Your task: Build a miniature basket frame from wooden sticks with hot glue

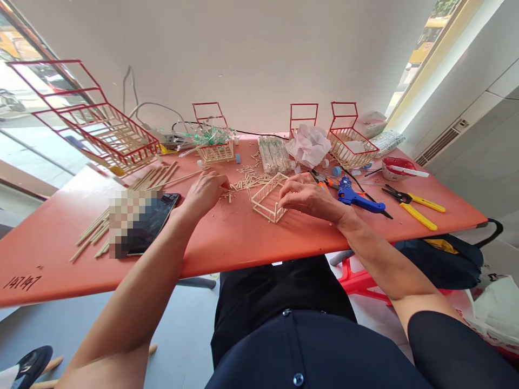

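Observation:
A small frame of thin wooden sticks [265, 208] rests on the orange table [227, 243] in front of me. My right hand [302, 195] is at its right side, fingers closed together at a corner of the frame; what the fingertips pinch is too small to name. My left hand [207, 189] is left of the frame, fingers bent and closed beside a heap of short stick pieces [253, 177]. A thin stick passes near its fingertips, but whether it is held cannot be made out.
Long sticks [91, 229] and a phone [156, 224] lie left. Right are a blue glue gun [359, 199], yellow-handled pliers [417, 208] and a red bowl [399, 168]. Red-trimmed stick carts [352, 143] and a large cart [109, 129] stand behind.

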A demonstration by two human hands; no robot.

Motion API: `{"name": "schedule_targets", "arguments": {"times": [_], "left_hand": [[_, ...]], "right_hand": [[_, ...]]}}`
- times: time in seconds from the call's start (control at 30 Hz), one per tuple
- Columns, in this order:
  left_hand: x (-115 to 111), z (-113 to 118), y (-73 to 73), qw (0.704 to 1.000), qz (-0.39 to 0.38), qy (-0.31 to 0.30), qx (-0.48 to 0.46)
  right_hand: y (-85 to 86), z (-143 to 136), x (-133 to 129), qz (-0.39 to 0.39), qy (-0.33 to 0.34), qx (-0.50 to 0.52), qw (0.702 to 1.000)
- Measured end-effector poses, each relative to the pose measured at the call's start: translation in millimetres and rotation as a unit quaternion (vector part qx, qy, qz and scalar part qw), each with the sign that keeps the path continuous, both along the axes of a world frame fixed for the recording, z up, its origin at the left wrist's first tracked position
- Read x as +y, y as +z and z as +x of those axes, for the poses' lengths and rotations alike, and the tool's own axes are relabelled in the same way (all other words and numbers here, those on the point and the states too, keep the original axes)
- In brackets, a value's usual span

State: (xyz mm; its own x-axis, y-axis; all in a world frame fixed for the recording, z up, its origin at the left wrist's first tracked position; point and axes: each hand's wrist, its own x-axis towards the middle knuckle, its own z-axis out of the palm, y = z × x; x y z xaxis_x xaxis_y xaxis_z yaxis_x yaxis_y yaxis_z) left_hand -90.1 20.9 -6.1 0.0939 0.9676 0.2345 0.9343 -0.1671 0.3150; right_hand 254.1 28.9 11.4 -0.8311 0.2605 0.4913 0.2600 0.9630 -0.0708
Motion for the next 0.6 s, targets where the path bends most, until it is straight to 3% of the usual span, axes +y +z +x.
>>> {"name": "schedule_targets", "arguments": {"times": [0.2, 0.43, 0.53, 0.6], "left_hand": [[-8.9, -11.1, -0.2, 0.999, 0.004, 0.031, 0.011], [-21.2, -15.9, 7.2, 0.984, 0.047, 0.118, -0.122], [-22.0, -13.0, 20.3, 0.972, 0.088, 0.154, -0.152], [-20.7, -12.1, 36.9, 0.963, 0.133, 0.176, -0.155]], "right_hand": [[0.9, 4.0, 2.2, -0.030, 0.003, 0.002, 1.000], [14.8, 10.1, -2.1, -0.050, -0.062, 0.088, 0.993], [17.5, 10.1, -2.6, -0.034, -0.089, 0.148, 0.984], [17.3, 9.7, -2.1, -0.019, -0.105, 0.170, 0.980]]}}
